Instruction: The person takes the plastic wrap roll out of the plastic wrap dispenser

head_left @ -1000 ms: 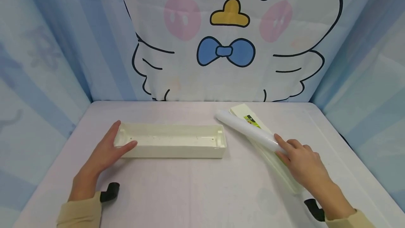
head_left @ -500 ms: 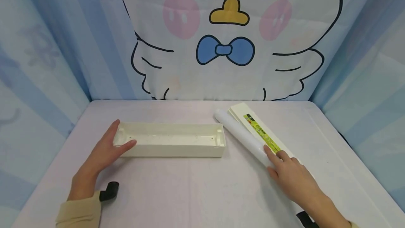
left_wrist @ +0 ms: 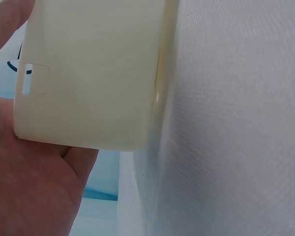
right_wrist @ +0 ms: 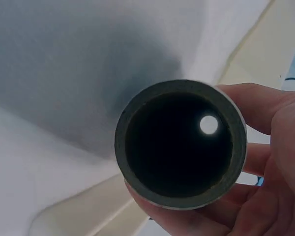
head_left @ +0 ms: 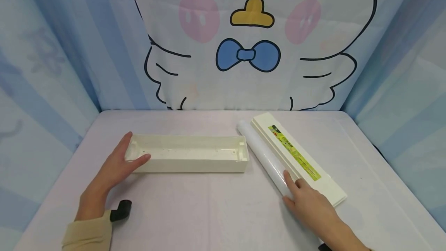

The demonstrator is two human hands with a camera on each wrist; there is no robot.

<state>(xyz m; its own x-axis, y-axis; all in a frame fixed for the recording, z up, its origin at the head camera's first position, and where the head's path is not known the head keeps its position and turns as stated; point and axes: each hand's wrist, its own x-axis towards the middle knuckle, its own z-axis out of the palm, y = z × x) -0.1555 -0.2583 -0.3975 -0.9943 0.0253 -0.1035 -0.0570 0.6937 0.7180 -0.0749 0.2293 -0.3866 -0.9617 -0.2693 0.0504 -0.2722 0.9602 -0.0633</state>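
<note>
A long cream plastic box (head_left: 191, 166), with no cover on it, lies crosswise on the table. My left hand (head_left: 113, 169) holds its left end, thumb over the front wall and fingers behind; the left wrist view shows the box's end wall (left_wrist: 88, 73) against the palm. My right hand (head_left: 311, 204) grips the near part of a roll of plastic wrap (head_left: 263, 154). In the right wrist view I look into the hollow cardboard core (right_wrist: 120, 147), fingers and thumb around the roll. Right beside the roll slants a cream lid (head_left: 331, 189) with a yellow-green label.
Everything lies on a white-covered table (head_left: 209, 212). A pale blue curtain (head_left: 118, 49) printed with a cartoon bird stands behind it, and further curtains close in both sides.
My right hand has moved left and toward me with the roll, sliding it off the lid to its left side. More of the lid and label shows. My left hand and the box stay put.
</note>
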